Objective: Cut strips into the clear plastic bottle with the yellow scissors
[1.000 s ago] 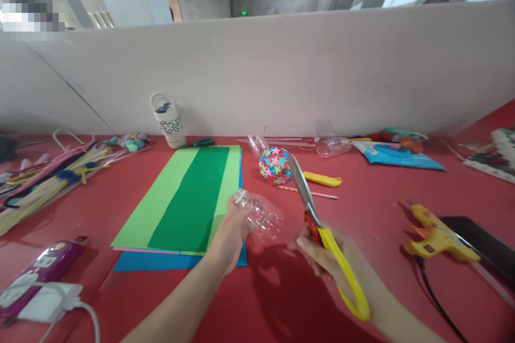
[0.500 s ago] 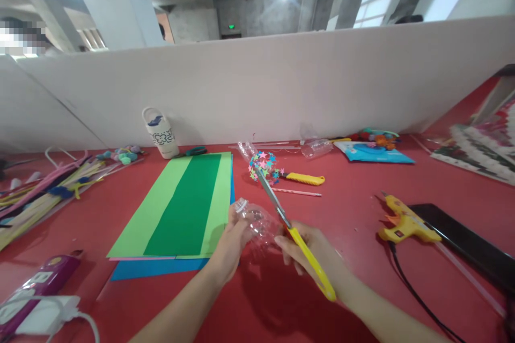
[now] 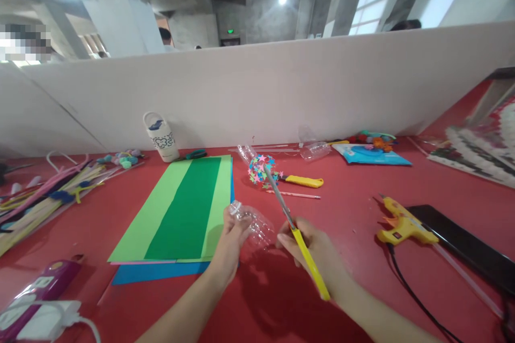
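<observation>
My left hand (image 3: 227, 244) is closed around a small clear plastic bottle (image 3: 251, 221), held on its side above the red table with its open neck toward the upper left. My right hand (image 3: 314, 249) grips yellow-handled scissors (image 3: 292, 225). Their blades are together and point up and away, just right of the bottle. Behind the blade tips sits a ball covered in coloured stars (image 3: 260, 170).
Green and blue paper sheets (image 3: 185, 209) lie left of my hands. A yellow glue gun (image 3: 404, 222) with a black cord rests at right beside a black slab (image 3: 462, 244). Pipe cleaners (image 3: 48, 193), a yellow utility knife (image 3: 303, 181) and a purple power strip (image 3: 44, 284) also lie about.
My right hand has brought the scissors leftward, close beside the bottle. My left hand keeps its hold on the bottle. The camera has tilted up a little.
</observation>
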{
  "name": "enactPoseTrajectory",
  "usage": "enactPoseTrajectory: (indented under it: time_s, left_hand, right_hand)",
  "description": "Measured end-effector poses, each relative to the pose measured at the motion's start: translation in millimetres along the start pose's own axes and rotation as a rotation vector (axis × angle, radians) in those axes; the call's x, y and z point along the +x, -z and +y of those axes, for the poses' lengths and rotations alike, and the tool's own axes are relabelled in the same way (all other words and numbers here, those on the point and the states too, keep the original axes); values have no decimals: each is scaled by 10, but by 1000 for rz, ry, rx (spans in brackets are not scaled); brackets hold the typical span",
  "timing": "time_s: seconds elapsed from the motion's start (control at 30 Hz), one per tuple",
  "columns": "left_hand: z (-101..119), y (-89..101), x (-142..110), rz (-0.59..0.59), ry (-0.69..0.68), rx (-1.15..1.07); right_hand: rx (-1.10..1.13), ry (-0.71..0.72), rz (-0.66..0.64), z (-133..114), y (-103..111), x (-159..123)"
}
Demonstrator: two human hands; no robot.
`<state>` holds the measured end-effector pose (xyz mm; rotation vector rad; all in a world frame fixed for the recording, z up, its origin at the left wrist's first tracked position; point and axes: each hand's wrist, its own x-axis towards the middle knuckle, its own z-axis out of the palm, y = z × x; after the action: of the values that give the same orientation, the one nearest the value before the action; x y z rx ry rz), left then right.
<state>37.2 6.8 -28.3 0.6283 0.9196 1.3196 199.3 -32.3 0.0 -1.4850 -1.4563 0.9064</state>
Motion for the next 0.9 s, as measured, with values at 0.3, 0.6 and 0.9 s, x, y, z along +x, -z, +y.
enactPoseTrajectory:
  time_s: [0.3,0.6,0.9]
  left_hand:
    - [16,-41,-85,-155,-33,101]
    - [5,-91,-122,-163,-18,118]
    - [33,-119,-140,-209,0,113]
  right_hand:
    - [-19,2,-28,90,-18,12]
    - [-87,-19,-81,19,4,-6]
    - [-7,14,-163,28,-15,-47]
